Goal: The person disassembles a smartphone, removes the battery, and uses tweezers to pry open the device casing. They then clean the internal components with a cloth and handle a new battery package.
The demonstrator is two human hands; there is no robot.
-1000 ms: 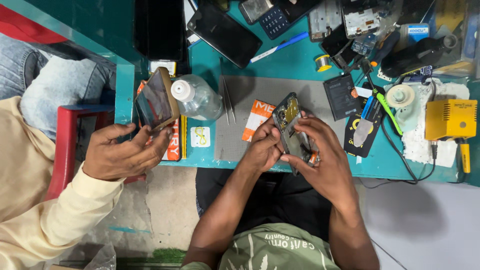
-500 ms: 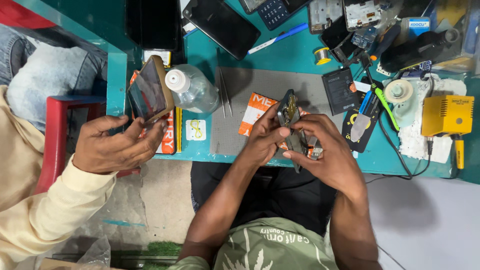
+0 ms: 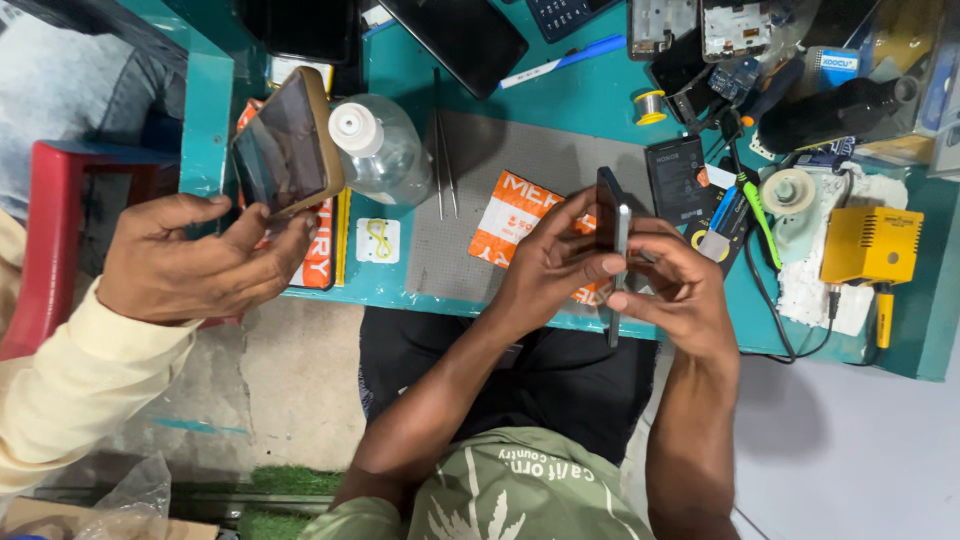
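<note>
Both hands grasp one phone point(image 3: 612, 225), held on edge just above the near edge of the tabletop point(image 3: 590, 95). Left hand point(image 3: 545, 265) curls around the phone's left side, thumb pointing right and pressed on the thin silver edge, fingers wrapped behind. Right hand point(image 3: 675, 290) closes on it from the right, fingertips bent in against the edge beside the left thumb. Forearms rise from the lap and meet at the phone, elbows spread, wrists bent inward.

Teal tabletop fills the upper frame, its near edge running across under the hands. A grey mat point(image 3: 530, 165) lies at its middle, with an orange packet point(image 3: 510, 210) on it, partly under the left hand, and tweezers point(image 3: 443, 165) along the mat's left side. A clear bottle point(image 3: 380, 150) with a white cap lies left of the mat. A dark tablet point(image 3: 465, 35) sits at the far edge, a blue pen point(image 3: 565, 60) beside it. Toward the right edge stand a yellow box point(image 3: 872, 245) and a round white tape roll point(image 3: 788, 190); a small solder spool point(image 3: 650, 105) sits further back.

At the left corner another person's hand point(image 3: 190, 265), in a cream sleeve, holds a second phone point(image 3: 287, 145) in a tan case, tilted. Bare concrete floor shows below the tabletop.
</note>
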